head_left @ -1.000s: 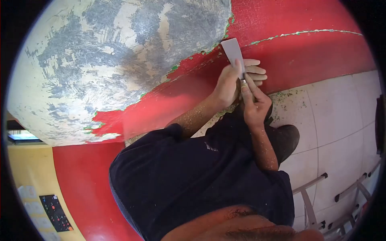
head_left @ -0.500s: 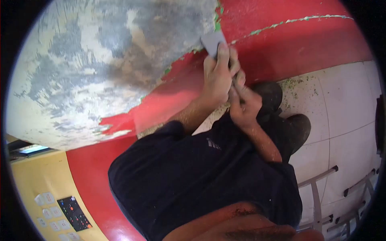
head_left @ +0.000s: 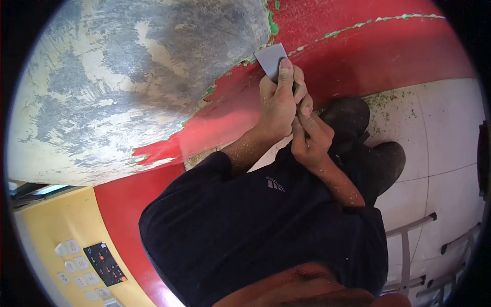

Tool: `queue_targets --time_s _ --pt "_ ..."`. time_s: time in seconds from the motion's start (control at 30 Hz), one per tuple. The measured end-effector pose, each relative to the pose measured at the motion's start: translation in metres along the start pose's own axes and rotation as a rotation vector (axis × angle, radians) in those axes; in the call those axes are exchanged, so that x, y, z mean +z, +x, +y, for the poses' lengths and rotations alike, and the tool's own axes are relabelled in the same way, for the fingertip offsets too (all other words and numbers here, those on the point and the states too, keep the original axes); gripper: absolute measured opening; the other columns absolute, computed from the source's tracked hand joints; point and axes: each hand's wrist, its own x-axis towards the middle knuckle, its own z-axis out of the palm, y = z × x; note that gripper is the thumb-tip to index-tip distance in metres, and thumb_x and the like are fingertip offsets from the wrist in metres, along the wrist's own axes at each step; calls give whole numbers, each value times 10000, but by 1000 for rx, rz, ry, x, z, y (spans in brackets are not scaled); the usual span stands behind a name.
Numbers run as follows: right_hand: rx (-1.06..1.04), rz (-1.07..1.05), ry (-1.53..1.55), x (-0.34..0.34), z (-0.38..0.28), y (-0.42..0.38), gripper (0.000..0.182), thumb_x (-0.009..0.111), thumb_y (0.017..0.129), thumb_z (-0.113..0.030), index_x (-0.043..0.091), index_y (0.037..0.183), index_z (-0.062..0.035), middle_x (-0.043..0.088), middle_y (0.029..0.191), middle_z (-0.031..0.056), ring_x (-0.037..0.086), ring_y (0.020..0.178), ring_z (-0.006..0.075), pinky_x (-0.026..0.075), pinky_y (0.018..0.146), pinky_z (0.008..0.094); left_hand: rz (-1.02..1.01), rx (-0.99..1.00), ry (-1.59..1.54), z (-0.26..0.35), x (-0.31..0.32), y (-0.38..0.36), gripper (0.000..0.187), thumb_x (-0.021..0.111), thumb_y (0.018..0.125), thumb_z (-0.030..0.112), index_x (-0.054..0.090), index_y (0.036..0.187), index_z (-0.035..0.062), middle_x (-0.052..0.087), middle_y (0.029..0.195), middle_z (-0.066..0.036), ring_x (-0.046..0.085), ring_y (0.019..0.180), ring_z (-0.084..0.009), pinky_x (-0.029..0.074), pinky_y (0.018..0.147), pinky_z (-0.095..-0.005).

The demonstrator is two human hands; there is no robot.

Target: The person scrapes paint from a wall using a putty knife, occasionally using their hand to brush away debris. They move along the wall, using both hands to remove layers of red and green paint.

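Note:
A putty knife-style scraper with a flat grey blade lies close against the wall, at the border between red paint and bared surface. My left hand is closed around it near the blade, thumb pressed along the metal. Lower down, my right hand grips the handle end, which the fingers mostly hide. Red paint covers the wall to the right of the blade. On the left spreads a scraped grey and white patch, edged with ragged green flakes. Pale dust speckles both forearms.
Paint crumbs litter the pale tiled floor by my dark shoes. Grey metal frame legs stand at lower right. A yellow panel with paper labels and a black poster is at lower left.
The view has shifted slightly. Both hands keep their hold on the scraper, and its blade sits a little lower relative to the green-edged paint border.

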Motion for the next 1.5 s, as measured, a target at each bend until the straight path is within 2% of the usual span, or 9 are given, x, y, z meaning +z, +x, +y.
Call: queue_targets --time_s 0.2,0.3,0.43,0.53,0.67,0.73,0.87,1.03,1.5 --pt "71 -34 -39 -7 2 2 236 639 758 58 645 993 59 611 707 172 602 570 208 471 522 294 -23 77 -5 -7 3 5 367 339 1008 383 417 787 101 348 556 -7 385 398 -138 371 406 -294" --pt "-26 -68 -87 -18 9 5 253 643 762 40 648 1014 63 639 733 168 603 569 179 476 540 272 -169 124 7 -10 -8 1 403 374 1001 338 499 771 32 505 624 -58 564 541 -209 483 534 -335" --pt "167 39 -141 -76 11 2 321 602 842 -32 603 1147 69 633 741 58 553 565 97 451 544 220 -220 1251 942 10 -58 9 342 555 905 303 608 1063 4 639 1028 -187 577 1056 -361 421 928 -496" --pt "389 268 27 -92 -9 12 380 573 885 -72 540 1240 59 573 724 -9 482 563 43 391 499 184 201 1607 1303 30 -63 14 407 504 921 318 592 1083 -45 620 1073 -241 552 1095 -384 306 1029 -545" --pt "313 240 275 -75 -34 14 447 593 877 -88 493 1290 51 539 742 -26 390 535 5 291 460 153 -592 1240 1527 -7 -70 22 589 534 890 482 551 1182 -30 520 1260 -238 520 1155 -373 302 1038 -540" --pt "396 88 169 -66 -44 -1 448 633 847 -83 523 1261 49 619 929 48 542 722 69 428 638 199 -650 652 805 -18 -75 6 595 507 897 513 555 1186 -5 534 1246 -191 524 1149 -303 384 957 -476" --pt "325 -17 109 1 -50 0 421 655 818 -34 570 1230 -2 635 1050 115 585 923 143 442 820 271 -732 198 -190 -4 -49 -4 843 399 877 653 305 1356 -34 494 1265 -245 536 1143 -339 466 915 -489" --pt "-51 -11 -426 30 -41 4 419 553 830 42 538 1249 25 610 1055 208 641 915 287 494 782 311 -430 224 -93 21 -31 -1 324 304 1014 307 443 1043 15 492 738 -78 568 578 -200 517 565 -334" --pt "-31 138 -382 16 -60 22 203 641 745 36 674 942 1 499 590 134 496 458 258 411 434 343 -413 -18 -122 46 7 -4 278 338 1006 353 410 991 85 381 692 -17 407 454 -132 428 448 -328"
